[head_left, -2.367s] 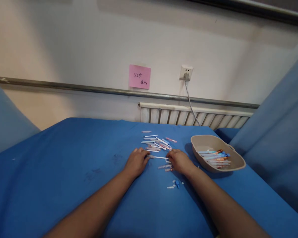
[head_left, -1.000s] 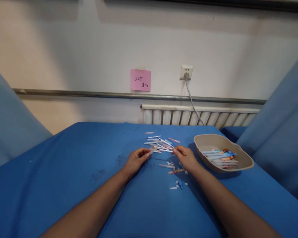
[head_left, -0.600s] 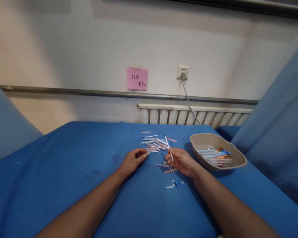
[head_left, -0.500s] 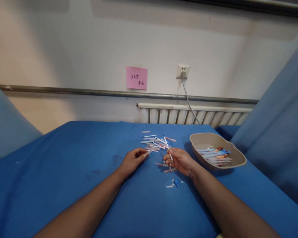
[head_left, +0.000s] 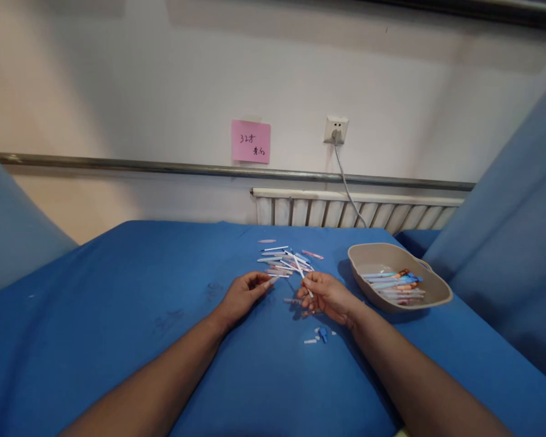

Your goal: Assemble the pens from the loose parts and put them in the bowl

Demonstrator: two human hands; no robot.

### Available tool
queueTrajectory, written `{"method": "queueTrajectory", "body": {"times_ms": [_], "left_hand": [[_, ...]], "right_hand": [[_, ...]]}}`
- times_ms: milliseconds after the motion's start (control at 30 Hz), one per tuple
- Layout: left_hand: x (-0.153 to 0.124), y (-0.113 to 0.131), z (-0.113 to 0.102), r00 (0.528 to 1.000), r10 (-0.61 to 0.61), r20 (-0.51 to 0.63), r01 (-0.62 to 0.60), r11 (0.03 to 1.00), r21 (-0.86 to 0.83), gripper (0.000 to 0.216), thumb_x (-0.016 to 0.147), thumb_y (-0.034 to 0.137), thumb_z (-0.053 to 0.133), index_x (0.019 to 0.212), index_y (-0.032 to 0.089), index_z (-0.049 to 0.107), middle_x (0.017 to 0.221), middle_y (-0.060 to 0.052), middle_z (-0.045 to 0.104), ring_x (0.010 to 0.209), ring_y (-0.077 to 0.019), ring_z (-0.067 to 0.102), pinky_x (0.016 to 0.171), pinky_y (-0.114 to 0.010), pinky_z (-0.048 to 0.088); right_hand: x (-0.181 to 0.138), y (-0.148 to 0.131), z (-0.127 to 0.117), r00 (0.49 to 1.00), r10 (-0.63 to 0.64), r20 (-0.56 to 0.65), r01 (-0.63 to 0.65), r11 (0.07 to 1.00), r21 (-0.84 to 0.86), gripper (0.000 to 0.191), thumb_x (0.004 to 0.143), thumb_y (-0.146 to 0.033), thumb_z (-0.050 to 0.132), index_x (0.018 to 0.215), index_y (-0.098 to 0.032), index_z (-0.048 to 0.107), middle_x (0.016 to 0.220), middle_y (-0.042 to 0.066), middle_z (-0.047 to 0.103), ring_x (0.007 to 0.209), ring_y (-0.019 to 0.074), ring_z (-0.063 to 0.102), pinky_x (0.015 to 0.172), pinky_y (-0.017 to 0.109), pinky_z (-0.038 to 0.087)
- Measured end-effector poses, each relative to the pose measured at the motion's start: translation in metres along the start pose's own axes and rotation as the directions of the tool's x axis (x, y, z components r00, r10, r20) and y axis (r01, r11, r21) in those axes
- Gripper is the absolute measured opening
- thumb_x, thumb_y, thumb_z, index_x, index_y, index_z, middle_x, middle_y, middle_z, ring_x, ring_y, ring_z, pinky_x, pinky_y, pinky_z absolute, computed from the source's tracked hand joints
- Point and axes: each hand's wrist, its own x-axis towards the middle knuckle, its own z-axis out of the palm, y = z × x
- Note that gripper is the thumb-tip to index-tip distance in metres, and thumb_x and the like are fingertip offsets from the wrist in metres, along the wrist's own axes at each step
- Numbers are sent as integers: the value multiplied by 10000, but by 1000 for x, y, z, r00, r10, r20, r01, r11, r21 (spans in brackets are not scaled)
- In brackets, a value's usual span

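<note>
My right hand (head_left: 326, 294) is closed on a thin white pen refill (head_left: 300, 271) that points up and to the left. My left hand (head_left: 243, 294) pinches a small pale pen part (head_left: 273, 280) between thumb and fingertips, a short way left of the refill. Both hands hover over a blue cloth-covered table (head_left: 118, 328). Just beyond them lies a loose pile of pen parts (head_left: 284, 261): white refills and pink and blue barrels. A few small caps (head_left: 319, 335) lie near my right wrist.
A beige oval tray (head_left: 437, 298) with several assembled pens (head_left: 394, 284) stands right of my right hand. Blue partitions rise on both sides. A radiator (head_left: 355, 212), a wall socket with a cable (head_left: 337, 130) and a pink note (head_left: 250, 141) are on the wall behind.
My hands lifted off the table with a refill between them, then parted. The right hand turned the refill upright and has moved it left toward the left hand.
</note>
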Motion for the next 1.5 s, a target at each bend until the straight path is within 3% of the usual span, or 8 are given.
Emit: {"method": "queueTrajectory", "body": {"times_ms": [133, 233, 633, 1100, 1367, 1500], "left_hand": [[0, 2, 0, 1000, 2, -15, -2, 1000, -19, 323, 668, 401, 715, 848, 137, 671, 696, -1, 643, 571, -101, 511, 545, -208, 393], [0, 1, -1, 1000, 0, -22, -1, 1000, -25, 360, 672, 426, 711, 879, 134, 672, 689, -4, 635, 548, -94, 490, 524, -205, 378], [0, -2, 0, 1000, -1, 7, 1, 1000, -17, 307, 674, 390, 716, 843, 137, 673, 682, 13, 625, 575, -98, 497, 555, -205, 383], [-1, -2, 0, 1000, 2, 29, -3, 1000, 24, 325, 675, 410, 715, 840, 131, 681, 694, 0, 647, 585, -112, 516, 566, -215, 390], [-4, 2, 2, 997, 8, 83, -9, 1000, 8, 294, 669, 366, 720, 838, 129, 678, 788, -24, 663, 694, -145, 565, 657, -242, 437], [-8, 0, 6, 993, 0, 118, -2, 1000, 15, 301, 677, 358, 715, 864, 126, 677, 724, -7, 642, 610, -124, 532, 582, -225, 417]], "right_hand": [[5, 1, -3, 983, -125, -134, 102, 981, -167, 380, 689, -510, 683, 752, -154, 569, 562, -51, 549, 376, 39, 396, 378, 164, 298], [8, 1, -8, 954, -197, -228, 141, 961, -240, 366, 651, -508, 687, 692, -165, 565, 430, -98, 408, 360, 45, 316, 376, 174, 240], [12, 1, -16, 846, -362, -391, 163, 874, -457, 348, 668, -528, 597, 634, -186, 547, 427, -75, 405, 387, 80, 351, 399, 201, 273], [16, 9, -24, 815, -450, -365, 166, 785, -598, 330, 726, -504, 547, 658, -182, 565, 456, -62, 409, 427, 103, 383, 426, 212, 306], [10, 8, -13, 848, -461, -262, 162, 695, -701, 270, 779, -447, 504, 695, -197, 564, 512, -56, 443, 481, 111, 409, 463, 209, 316], [4, 7, -1, 881, -444, -165, 193, 653, -732, 218, 830, -378, 471, 735, -203, 560, 537, -54, 474, 503, 113, 446, 487, 208, 342]]}}
